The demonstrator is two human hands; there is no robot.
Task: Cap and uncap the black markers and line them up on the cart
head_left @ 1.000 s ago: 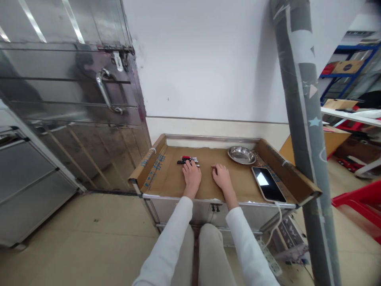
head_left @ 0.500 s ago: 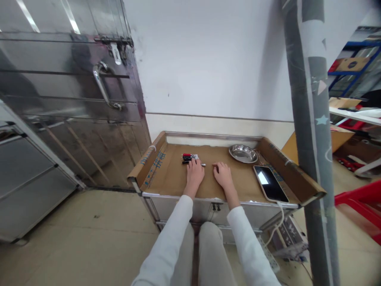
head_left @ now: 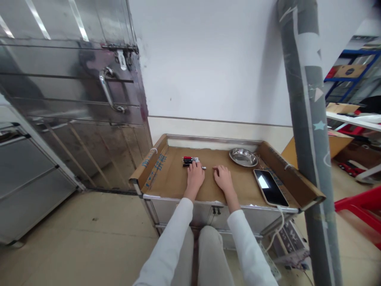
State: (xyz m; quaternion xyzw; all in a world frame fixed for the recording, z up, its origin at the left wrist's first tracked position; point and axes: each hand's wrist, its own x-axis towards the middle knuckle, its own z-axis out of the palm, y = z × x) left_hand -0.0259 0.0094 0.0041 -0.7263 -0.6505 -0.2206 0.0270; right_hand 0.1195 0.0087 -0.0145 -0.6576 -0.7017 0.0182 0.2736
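Note:
Several slim pens point(head_left: 190, 159), red and black with silvery ends, lie side by side on the brown cardboard point(head_left: 175, 180) covering the cabinet top. My left hand point(head_left: 195, 176) rests palm down over the near end of this row, its fingers stretched forward and touching the nearest pens. Part of those pens is hidden under the fingers, and one silver tip sticks out to the right. A short way to the right, my right hand point(head_left: 223, 177) lies on the cardboard with fingers loosely bent, thumb apart, holding nothing.
A shiny round metal dish point(head_left: 243, 157) stands at the back right. In front of it lies a phone point(head_left: 270, 187) with a white cable. Cardboard side walls point(head_left: 293, 176) edge the top; a wrapped grey pole point(head_left: 311, 119) rises on the right, and a metal door point(head_left: 71, 91) is at left.
The view has tilted slightly, so everything sits a little lower. Both hands and the pens keep almost the same places on the cardboard.

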